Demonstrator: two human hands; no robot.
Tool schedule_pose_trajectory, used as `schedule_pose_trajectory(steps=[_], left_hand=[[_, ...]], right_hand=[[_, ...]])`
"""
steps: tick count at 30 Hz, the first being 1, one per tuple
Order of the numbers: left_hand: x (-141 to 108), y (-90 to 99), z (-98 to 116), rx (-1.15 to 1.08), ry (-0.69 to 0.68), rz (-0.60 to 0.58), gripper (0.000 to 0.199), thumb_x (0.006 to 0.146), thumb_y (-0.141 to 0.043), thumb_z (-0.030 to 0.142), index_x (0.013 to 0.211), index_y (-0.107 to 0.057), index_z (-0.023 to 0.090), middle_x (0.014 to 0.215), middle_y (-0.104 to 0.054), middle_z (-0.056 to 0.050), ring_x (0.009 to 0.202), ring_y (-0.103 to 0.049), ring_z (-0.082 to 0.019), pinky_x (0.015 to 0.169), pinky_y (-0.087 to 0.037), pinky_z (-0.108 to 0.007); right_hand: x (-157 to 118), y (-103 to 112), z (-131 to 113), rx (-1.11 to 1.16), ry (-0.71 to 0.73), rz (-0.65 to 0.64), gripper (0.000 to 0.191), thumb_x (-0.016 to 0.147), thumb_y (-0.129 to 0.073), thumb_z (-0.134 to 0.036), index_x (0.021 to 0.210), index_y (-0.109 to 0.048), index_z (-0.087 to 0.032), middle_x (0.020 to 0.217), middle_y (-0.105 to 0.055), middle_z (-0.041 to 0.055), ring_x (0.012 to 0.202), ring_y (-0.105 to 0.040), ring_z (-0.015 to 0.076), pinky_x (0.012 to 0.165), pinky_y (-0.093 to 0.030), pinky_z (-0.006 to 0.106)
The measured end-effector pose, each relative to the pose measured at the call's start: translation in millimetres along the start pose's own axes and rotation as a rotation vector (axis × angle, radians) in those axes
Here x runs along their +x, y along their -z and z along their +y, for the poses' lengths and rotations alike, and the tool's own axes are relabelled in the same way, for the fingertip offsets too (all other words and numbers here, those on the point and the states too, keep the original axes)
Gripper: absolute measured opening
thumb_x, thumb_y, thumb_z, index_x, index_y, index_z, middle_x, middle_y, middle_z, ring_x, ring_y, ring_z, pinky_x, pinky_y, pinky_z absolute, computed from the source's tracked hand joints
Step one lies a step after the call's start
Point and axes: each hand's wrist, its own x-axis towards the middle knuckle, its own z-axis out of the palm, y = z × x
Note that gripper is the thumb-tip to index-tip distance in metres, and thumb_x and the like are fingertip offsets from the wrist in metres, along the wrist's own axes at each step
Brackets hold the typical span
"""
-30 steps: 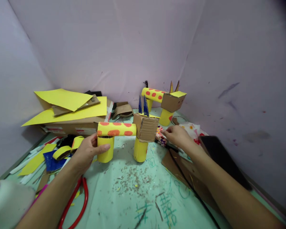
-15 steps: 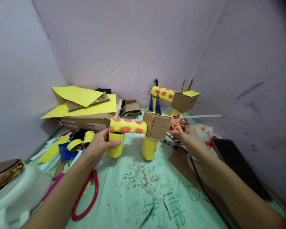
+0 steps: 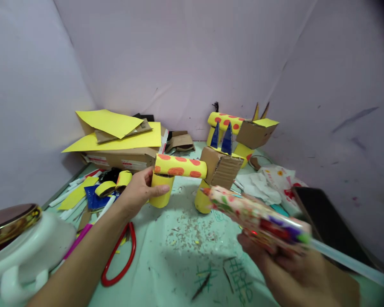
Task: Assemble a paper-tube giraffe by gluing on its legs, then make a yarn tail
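Observation:
My left hand [image 3: 144, 189] grips the rear yellow leg of a cardboard animal [image 3: 181, 166], whose yellow tube body has orange spots. Its box head [image 3: 222, 168] carries two blue pointed pieces [image 3: 226, 140]. My right hand [image 3: 284, 264] is wrapped round a patterned glue gun [image 3: 259, 217], slightly blurred, with a pale glue stick [image 3: 348, 262] out of its back. The gun's nozzle points left, close to the front yellow leg [image 3: 203, 199]. Behind stands a second spotted cardboard animal [image 3: 254, 134].
Yellow sheets [image 3: 115, 123] lie on a cardboard box [image 3: 121, 160] at the back left. Near them are yellow rings [image 3: 105, 189] and markers. Red scissors handle [image 3: 132, 251], white pot [image 3: 48, 238] and black phone [image 3: 326, 221] flank the green tabletop [image 3: 166, 273]. Crumpled tissue lies right.
My right hand has brought the glue gun from behind the animal's head to its front, nearer the camera, nozzle now by the front leg. My left hand keeps its hold; the view has shifted slightly.

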Motion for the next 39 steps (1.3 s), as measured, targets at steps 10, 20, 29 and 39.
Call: schedule_pose_trajectory(steps=[10,20,29,39], left_hand=[[-5,-6.9,7,0.047,-0.021,-0.034,0.049,0.056,-0.079,0.027,0.101,-0.063,0.018,0.096,-0.07,-0.005,0.086,-0.064,-0.025,0.068,-0.049,-0.029],[-6,-8.1,11,0.079,-0.03,-0.085,0.05,0.059,-0.074,0.021,0.106,-0.058,0.013,0.102,-0.066,-0.009,0.091,-0.061,-0.026,0.072,-0.048,-0.032],[-7,-7.5,12,0.047,-0.047,-0.117,0.046,0.056,-0.074,0.019,0.099,-0.058,0.013,0.097,-0.066,-0.006,0.09,-0.06,-0.025,0.074,-0.047,-0.031],[-5,-7.0,10,0.059,-0.053,-0.112,0.048,0.056,-0.074,0.019,0.101,-0.058,0.012,0.096,-0.065,-0.007,0.096,-0.059,-0.029,0.077,-0.048,-0.035]], right_hand=[[20,-48,19,-0.288,0.282,-0.158,0.037,0.083,-0.052,-0.026,0.12,-0.056,-0.028,0.107,-0.067,0.0071,0.106,-0.06,0.0307,0.091,-0.047,0.042],[29,-57,35,-0.505,0.592,-0.031,0.047,0.082,-0.046,-0.018,0.129,-0.043,-0.025,0.107,-0.069,0.003,0.092,-0.068,0.0208,0.065,-0.056,0.024],[23,-67,27,-0.604,0.536,0.092,0.036,0.085,-0.045,-0.031,0.12,-0.053,-0.03,0.105,-0.07,0.0013,0.083,-0.071,0.0212,0.062,-0.056,0.025],[26,-67,36,-0.622,0.645,0.124,0.034,0.085,-0.044,-0.025,0.119,-0.049,-0.027,0.103,-0.071,0.0039,0.08,-0.071,0.0204,0.062,-0.055,0.025]])
